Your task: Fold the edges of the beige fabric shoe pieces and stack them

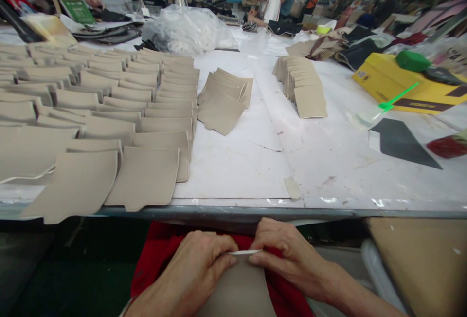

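Below the table's front edge, my left hand and my right hand pinch the top edge of a beige piece between thumbs and fingers. The edge between my fingertips shows a thin white strip. The lower part of the piece runs out of view over red cloth. On the table, overlapping rows of beige pieces fill the left side. A small fanned pile of beige pieces lies beside them, and another stack lies farther right.
White table with its front edge just beyond my hands. At right are a yellow box, a clear container with a green-handled brush and a dark grey sheet. A plastic bag lies at the back; a person works behind.
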A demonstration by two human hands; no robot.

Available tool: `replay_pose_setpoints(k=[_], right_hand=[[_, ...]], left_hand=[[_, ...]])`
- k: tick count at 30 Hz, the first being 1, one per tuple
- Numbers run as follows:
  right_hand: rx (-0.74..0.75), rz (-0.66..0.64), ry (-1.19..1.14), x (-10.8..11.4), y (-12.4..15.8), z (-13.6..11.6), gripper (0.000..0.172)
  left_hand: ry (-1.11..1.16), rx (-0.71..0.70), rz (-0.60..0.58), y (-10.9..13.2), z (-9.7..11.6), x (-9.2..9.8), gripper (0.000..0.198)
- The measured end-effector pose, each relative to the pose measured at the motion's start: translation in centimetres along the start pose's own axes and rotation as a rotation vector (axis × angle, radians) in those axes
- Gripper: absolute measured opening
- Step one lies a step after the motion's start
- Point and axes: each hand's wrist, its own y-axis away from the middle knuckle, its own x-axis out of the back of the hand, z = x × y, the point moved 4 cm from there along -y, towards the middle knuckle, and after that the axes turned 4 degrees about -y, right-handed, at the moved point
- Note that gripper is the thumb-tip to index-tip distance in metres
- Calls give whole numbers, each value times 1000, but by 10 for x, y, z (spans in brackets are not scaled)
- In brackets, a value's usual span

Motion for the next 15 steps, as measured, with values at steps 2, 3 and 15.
replay_pose_setpoints(k=[2,3,15], right_hand=[[-40,-38,7,-4,-1,-2,30],[-62,-59,3,-6,-1,-3,28],[-229,-112,-55,-9,-2,10,41]], left_hand=[[17,8,21,-1,2,-1,22],[29,8,28,-1,2,-1,23],[347,206,39,24,-40,17,17]])
